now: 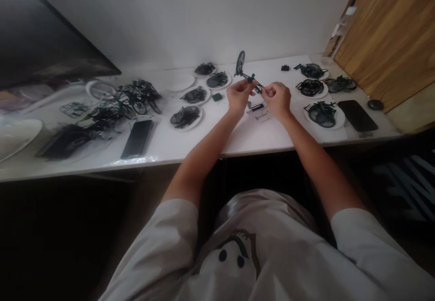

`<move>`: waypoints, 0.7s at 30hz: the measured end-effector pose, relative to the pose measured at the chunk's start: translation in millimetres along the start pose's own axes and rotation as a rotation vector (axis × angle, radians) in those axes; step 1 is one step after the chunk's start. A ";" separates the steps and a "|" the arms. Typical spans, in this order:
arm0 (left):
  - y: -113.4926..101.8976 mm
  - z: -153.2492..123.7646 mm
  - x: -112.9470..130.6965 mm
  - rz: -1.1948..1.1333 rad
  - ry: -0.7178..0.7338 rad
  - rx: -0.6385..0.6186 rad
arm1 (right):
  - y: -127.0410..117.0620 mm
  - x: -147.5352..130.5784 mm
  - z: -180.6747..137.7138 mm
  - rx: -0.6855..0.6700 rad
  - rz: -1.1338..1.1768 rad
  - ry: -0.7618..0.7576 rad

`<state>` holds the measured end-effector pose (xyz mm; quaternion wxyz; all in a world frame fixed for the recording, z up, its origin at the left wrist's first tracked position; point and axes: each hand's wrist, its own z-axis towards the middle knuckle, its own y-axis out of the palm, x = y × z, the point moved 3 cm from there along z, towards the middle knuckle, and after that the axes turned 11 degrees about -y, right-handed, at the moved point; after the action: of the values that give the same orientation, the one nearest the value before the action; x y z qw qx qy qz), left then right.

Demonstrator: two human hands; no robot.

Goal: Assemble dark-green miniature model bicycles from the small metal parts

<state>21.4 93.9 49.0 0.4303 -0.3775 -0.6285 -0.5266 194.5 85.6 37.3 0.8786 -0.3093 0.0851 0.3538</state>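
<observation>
Above the middle of the white table I hold a dark green model bicycle [240,62], partly assembled, with one wheel sticking up at its far left end. My left hand [239,94] is closed on its frame in a pinch. At the frame's right end, the fingers of my right hand [277,98] are pinched together; any small part between them is too small to make out. Below my hands, small tools [257,107] and thin metal pieces [261,117] lie on the white surface.
Plates of dark bicycle parts stand left [185,118] and right [325,114]. Finished-looking model bicycles [139,96] cluster farther left, near a phone [137,138]. Another dark phone [357,115] lies at right. A clear bottle [345,22] stands by the wooden panel [390,33].
</observation>
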 end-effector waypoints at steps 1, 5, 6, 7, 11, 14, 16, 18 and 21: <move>-0.3 0.8 -0.6 0.006 0.007 -0.004 | 0.0 -0.5 0.1 -0.002 -0.002 0.005; -0.5 2.5 -2.0 0.024 0.014 -0.002 | -0.4 -3.2 0.8 -0.031 0.006 0.022; -0.4 2.2 -1.6 0.027 0.008 0.005 | -0.7 -3.7 1.0 -0.037 0.009 0.023; -0.2 1.8 -1.1 0.028 0.003 0.012 | -0.9 -4.1 1.2 -0.042 0.014 0.022; -0.5 0.2 2.4 0.052 -0.001 0.026 | -2.1 -4.4 2.8 -0.058 0.043 0.011; -1.7 0.0 4.9 0.072 0.013 0.019 | -4.3 -5.9 5.0 -0.075 0.057 -0.012; -2.4 -0.8 6.5 0.078 0.022 0.007 | -6.7 -8.3 6.7 -0.096 0.065 -0.028; -2.7 -2.4 8.0 0.076 0.023 -0.001 | -9.8 -11.7 8.4 -0.118 0.070 -0.038; -2.6 -5.2 10.0 0.064 0.016 -0.007 | -14.6 -16.8 9.9 -0.129 0.077 -0.046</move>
<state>16.3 88.6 57.9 0.4505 -0.3948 -0.6108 -0.5178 191.4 73.9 58.4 0.8443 -0.3534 0.0539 0.3992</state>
